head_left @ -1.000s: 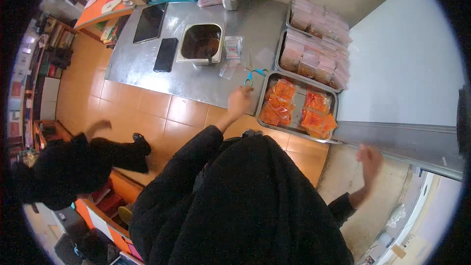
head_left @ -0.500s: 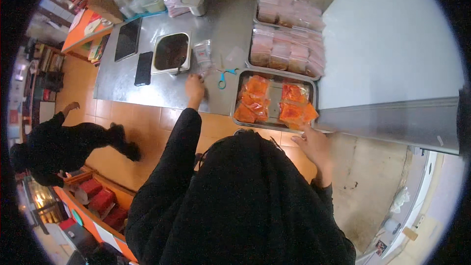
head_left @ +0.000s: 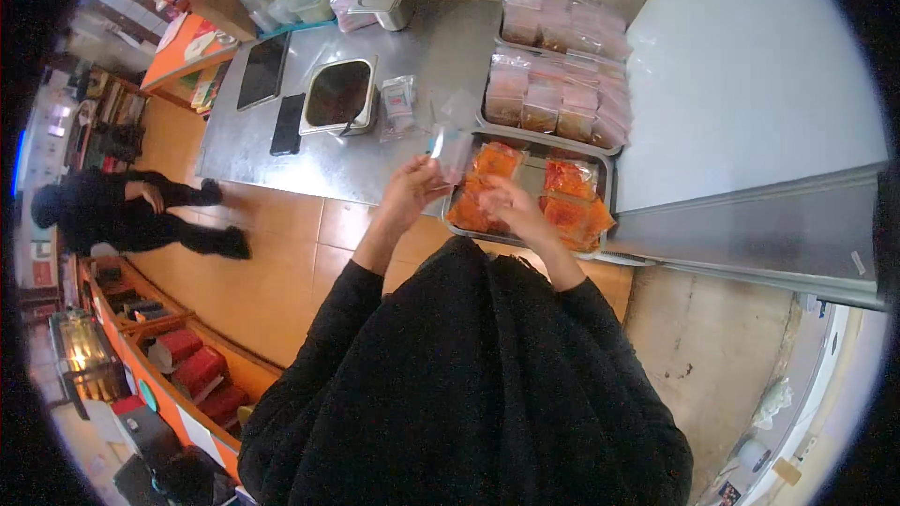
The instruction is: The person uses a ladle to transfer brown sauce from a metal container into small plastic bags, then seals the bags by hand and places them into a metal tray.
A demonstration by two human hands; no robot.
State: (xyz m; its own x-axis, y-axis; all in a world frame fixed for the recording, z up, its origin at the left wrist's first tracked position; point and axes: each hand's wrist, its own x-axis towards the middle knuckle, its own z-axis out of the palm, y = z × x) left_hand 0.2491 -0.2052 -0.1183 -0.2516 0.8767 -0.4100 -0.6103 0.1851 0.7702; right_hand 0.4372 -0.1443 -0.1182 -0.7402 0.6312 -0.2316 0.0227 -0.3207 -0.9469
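My left hand [head_left: 411, 192] is pinched on a small clear plastic bag [head_left: 452, 152], held upright at the table's front edge. My right hand [head_left: 517, 210] hovers over the left part of a metal tray [head_left: 527, 137], its fingers apart and pointing toward the left hand, with nothing seen in them. Flat packets of orange-red food lie in that tray in two groups, the left packets [head_left: 497, 161] partly behind my right hand and the right packets [head_left: 570, 195] in plain sight. The blue-handled scissors are mostly hidden behind the bag.
On the steel table [head_left: 253, 155] stand a square metal pan [head_left: 364, 111] of dark sauce, a stack of clear bags [head_left: 398, 101], a phone [head_left: 287, 125] and a tablet [head_left: 262, 71]. Trays of filled bags [head_left: 562, 98] sit farther back. Another person [head_left: 122, 211] stands at the left.
My left hand has moved right from beside the pan and now holds a clear bag. My right hand has come left and inward from the tray's right corner. The other person has shifted posture.
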